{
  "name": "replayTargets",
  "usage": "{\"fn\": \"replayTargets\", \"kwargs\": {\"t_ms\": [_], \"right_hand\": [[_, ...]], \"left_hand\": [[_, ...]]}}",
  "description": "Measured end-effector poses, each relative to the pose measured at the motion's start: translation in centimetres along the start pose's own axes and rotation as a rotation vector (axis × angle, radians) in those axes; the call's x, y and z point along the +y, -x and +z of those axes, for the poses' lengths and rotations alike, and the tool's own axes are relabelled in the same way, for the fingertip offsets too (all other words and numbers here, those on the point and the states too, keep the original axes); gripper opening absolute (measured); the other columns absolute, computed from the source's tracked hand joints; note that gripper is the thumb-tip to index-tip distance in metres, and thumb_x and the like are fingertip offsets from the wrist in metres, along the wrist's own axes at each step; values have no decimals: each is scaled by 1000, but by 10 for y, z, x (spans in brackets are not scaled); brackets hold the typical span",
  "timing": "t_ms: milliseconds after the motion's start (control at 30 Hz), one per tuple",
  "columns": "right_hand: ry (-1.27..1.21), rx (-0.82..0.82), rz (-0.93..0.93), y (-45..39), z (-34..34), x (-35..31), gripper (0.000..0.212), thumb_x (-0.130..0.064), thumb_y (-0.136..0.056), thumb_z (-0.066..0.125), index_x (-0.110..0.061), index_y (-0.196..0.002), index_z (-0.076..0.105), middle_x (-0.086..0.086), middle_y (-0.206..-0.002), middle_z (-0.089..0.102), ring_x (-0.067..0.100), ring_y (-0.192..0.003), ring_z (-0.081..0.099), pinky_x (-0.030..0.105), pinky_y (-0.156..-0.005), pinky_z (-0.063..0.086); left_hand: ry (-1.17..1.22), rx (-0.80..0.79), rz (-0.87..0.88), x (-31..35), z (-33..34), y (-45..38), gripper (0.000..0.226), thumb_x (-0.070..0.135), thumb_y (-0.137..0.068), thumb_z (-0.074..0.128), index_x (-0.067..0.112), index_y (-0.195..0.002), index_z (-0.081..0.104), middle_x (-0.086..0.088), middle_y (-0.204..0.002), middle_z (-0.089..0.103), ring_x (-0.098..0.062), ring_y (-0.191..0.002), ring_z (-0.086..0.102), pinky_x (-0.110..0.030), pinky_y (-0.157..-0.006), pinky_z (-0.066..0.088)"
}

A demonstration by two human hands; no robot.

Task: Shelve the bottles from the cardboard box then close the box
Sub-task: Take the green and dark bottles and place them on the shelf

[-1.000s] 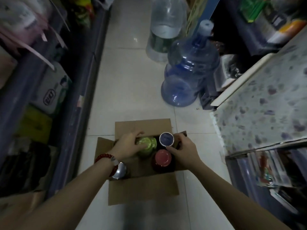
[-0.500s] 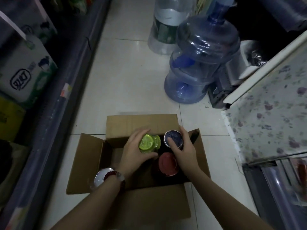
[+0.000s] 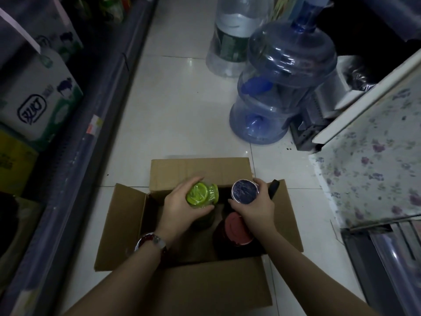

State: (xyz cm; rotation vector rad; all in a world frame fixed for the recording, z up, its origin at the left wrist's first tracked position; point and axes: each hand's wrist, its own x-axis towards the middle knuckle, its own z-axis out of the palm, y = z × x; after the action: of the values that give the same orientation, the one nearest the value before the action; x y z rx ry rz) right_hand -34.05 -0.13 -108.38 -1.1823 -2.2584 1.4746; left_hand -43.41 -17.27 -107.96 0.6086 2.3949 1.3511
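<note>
Both bottles sit upright inside the open box (image 3: 282,215). The left hand (image 3: 180,208) wraps the green bottle (image 3: 201,195); the right hand (image 3: 252,208) clasps the blue-capped bottle (image 3: 245,192). Best lift straight up, clearing the red-capped bottle (image 3: 234,229).

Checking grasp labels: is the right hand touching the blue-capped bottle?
Touching. The head view shows the right hand with its fingers curled round the blue-capped bottle just below the cap, with no gap visible.
</note>
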Motion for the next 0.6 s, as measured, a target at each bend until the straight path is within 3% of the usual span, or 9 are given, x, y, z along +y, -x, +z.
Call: {"fn": "replayTargets", "kwargs": {"t_ms": [167,300,400,533,600], "right_hand": [[-3,24,-23,13,-13,-21,67,-25,-62,87,-20,-118,51,-9,-102,59,12,-97,59,22,-84,46],[-20,32,-57,29,-38,-62,65,-27,-59,88,-26,-112,51,-16,-96,59,9,-92,59,24,-82,49],[-49,39,-61,48,-68,-102,67,-26,-59,88,-27,-114,49,-13,-99,63,5,-89,61,19,-79,48],[-71,31,-64,76,-119,-168,62,-24,-59,88,-29,-107,49,-18,-92,62,-4,-85,59,6,-70,43],[-95,19,-60,88,-146,-204,59,-23,-58,88,-30,-105,51,-16,-92,64,-7,-85,60,3,-67,44]], "left_hand": [[35,29,-28,24,-11,0,73,25,-60,88,28,-126,57,12,-117,60,-5,-108,55,-16,-94,41],[54,27,-37,68,-31,1,71,25,-60,87,28,-124,56,12,-112,61,-6,-105,56,-21,-94,45],[45,27,-46,117,-54,6,72,27,-60,88,28,-123,54,11,-111,62,-6,-104,57,-19,-93,43],[3,35,-53,197,-91,15,70,30,-57,88,30,-118,54,11,-100,64,-6,-94,59,-3,-78,38],[-15,31,-36,242,-111,18,66,30,-56,89,29,-114,56,11,-96,64,-9,-91,60,-5,-76,38]]}}
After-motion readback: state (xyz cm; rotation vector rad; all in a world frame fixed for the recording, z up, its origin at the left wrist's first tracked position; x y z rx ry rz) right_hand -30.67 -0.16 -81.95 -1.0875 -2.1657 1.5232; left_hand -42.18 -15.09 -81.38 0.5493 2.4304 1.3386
